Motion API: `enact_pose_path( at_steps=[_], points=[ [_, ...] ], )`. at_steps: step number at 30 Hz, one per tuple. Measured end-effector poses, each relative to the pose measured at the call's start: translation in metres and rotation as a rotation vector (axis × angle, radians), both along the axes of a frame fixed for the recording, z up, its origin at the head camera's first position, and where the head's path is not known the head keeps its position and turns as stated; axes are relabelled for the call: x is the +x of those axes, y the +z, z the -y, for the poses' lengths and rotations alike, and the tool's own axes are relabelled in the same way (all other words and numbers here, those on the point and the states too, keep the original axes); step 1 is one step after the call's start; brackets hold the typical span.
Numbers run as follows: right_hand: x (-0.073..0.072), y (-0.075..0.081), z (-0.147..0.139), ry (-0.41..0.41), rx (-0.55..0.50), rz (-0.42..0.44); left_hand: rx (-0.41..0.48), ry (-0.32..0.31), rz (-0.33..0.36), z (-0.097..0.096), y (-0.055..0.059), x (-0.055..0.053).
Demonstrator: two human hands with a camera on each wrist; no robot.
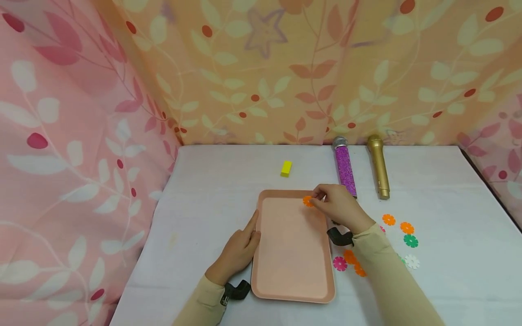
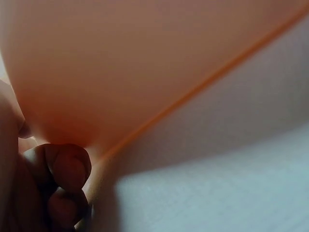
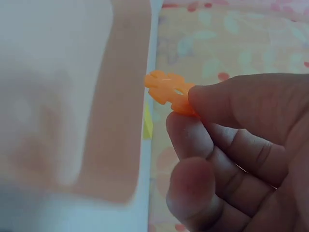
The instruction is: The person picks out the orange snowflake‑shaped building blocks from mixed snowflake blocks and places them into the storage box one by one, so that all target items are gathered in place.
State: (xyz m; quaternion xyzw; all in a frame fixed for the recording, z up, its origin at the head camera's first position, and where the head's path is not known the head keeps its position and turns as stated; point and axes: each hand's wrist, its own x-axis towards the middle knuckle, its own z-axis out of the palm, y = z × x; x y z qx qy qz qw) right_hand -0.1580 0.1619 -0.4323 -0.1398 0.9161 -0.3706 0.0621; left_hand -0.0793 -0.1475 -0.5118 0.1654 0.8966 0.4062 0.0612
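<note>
A pink rectangular tray (image 1: 294,253) lies on the white-covered table in the head view. My left hand (image 1: 236,253) grips its left edge, thumb at the rim; curled fingertips (image 2: 70,169) meet the tray's side in the left wrist view. Above the tray's far right corner, my right hand (image 1: 340,203) pinches an orange flower-shaped plastic disc (image 3: 166,89) between thumb and fingers. The disc has notched petals and a small slot. Right of the tray lie more such discs: orange (image 1: 389,219), green (image 1: 411,240), white (image 1: 412,261) and pink (image 1: 340,263). My right forearm hides some of them.
Beyond the tray lies a small yellow block (image 1: 286,169). At the back right are a purple glittery microphone (image 1: 344,165) and a gold microphone (image 1: 379,167). Patterned cloth (image 1: 261,90) hangs along the table's back and sides.
</note>
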Motion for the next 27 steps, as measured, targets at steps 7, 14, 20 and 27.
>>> enact_pose_path(
  at_steps=[7,14,20,27],
  points=[
    [-0.012,-0.011,0.028,0.012,-0.005,-0.01,0.015,-0.006,-0.015,0.001,0.0,-0.001],
    [-0.021,-0.021,0.051,0.034,-0.01,0.024,0.007,0.012,0.0,0.0,-0.002,0.0],
    [-0.028,-0.024,0.066,0.038,-0.016,0.031,0.023,0.009,-0.018,0.001,-0.002,0.0],
    [-0.032,-0.023,0.082,-0.029,-0.003,0.061,0.015,0.004,-0.055,0.002,-0.004,-0.003]
  ],
)
